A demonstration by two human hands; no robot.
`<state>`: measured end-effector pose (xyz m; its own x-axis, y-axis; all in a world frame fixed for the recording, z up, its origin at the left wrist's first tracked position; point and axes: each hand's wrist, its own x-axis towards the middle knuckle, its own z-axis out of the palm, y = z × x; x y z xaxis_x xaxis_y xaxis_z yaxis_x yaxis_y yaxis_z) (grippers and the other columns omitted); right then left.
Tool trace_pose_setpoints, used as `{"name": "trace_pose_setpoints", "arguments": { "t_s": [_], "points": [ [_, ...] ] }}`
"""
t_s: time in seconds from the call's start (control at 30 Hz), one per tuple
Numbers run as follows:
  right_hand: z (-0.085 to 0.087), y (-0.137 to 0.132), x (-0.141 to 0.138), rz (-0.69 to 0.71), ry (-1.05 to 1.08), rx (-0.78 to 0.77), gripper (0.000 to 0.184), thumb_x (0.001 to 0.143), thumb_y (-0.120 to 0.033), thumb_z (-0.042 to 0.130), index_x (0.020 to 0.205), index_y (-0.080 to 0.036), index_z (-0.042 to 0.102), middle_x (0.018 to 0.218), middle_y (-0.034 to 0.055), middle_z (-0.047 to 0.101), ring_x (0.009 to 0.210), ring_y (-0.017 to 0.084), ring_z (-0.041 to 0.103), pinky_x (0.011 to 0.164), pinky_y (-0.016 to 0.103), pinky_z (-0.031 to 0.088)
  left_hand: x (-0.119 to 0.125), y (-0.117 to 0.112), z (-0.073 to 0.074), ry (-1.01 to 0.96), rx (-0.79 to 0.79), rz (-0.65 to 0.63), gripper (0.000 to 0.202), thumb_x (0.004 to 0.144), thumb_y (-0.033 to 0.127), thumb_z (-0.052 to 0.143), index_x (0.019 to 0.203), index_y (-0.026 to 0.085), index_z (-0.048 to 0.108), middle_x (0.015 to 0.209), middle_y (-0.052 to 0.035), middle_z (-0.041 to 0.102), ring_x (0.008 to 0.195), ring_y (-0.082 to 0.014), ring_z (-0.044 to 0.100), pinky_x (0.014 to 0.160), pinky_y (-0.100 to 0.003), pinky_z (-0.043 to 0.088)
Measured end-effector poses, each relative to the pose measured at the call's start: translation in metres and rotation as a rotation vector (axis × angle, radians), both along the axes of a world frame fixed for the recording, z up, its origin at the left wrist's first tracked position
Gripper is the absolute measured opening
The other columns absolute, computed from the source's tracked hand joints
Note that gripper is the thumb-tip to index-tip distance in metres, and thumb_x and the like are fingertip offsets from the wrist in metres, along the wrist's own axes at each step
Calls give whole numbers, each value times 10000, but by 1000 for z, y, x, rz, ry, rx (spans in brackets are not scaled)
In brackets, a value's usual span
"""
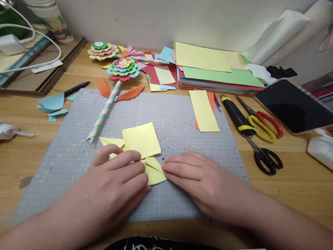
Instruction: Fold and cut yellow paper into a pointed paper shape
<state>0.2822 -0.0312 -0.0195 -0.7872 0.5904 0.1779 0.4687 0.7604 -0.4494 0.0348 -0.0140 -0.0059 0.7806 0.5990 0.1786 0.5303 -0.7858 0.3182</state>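
Observation:
My left hand [118, 177] and my right hand [194, 175] rest on a grey cutting mat [169, 114], both pressing down on a small folded yellow paper piece [154, 172] between them. Fingers of both hands are held together on the paper's folds. Just above lies a loose yellow paper square [142, 139], with another folded yellow piece [111, 142] peeking out at its left.
Paper flowers on striped stems [122, 67] lie at the mat's top. A yellow and orange strip [204, 111], a utility knife [236, 116], two pairs of scissors [262, 139], a phone [291, 104], a coloured paper stack [213, 67], blue scraps [52, 104] and a pen [76, 88] surround it.

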Motion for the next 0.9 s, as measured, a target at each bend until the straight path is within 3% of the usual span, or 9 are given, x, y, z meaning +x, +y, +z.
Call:
{"name": "trace_pose_setpoints", "arguments": {
  "t_s": [0.13, 0.27, 0.5, 0.67, 0.9],
  "points": [
    [3, -1, 0, 15, -57, 45, 368, 964, -56, 362, 1206, -45, 639, 1235, 101, 684, 1116, 242, 596, 985, 403, 467, 0, 2, -3, -65, -20, 94, 187, 982, 262, 474, 888, 259, 636, 853, 48, 703, 869, -188, 574, 830, -394, 304],
    [5, 0, 4, 46, -109, 57, 388, 949, -62, 361, 1223, -62, 636, 1301, 77, 655, 1175, 237, 580, 1030, 393, 448, 0, 3, -6, -83, -82, 147, 122, 941, 280, 546, 856, 265, 632, 813, 66, 696, 871, -197, 570, 831, -392, 297],
    [5, -1, 10, 54, -148, 51, 453, 908, -32, 344, 1267, -95, 612, 1363, 28, 611, 1239, 215, 561, 1037, 389, 463, 2, 1, -3, -88, -113, 80, 137, 951, 247, 544, 849, 246, 635, 783, 54, 679, 840, -197, 544, 817, -384, 284],
    [7, -3, 9, 67, -167, 15, 488, 879, -21, 346, 1293, -87, 594, 1370, 41, 604, 1242, 217, 562, 1058, 399, 446, 2, 0, -4, -57, -60, 71, 131, 949, 293, 546, 1017, 246, 648, 819, 27, 676, 872, -221, 526, 824, -402, 284],
    [6, 0, 8, 67, -161, -11, 485, 867, -13, 351, 1276, -74, 605, 1348, 61, 623, 1234, 221, 567, 1054, 413, 448, 4, 1, -4, -3, -131, 98, 140, 938, 296, 546, 872, 252, 661, 852, -3, 624, 896, -238, 486, 812, -420, 278]
  ]
}}
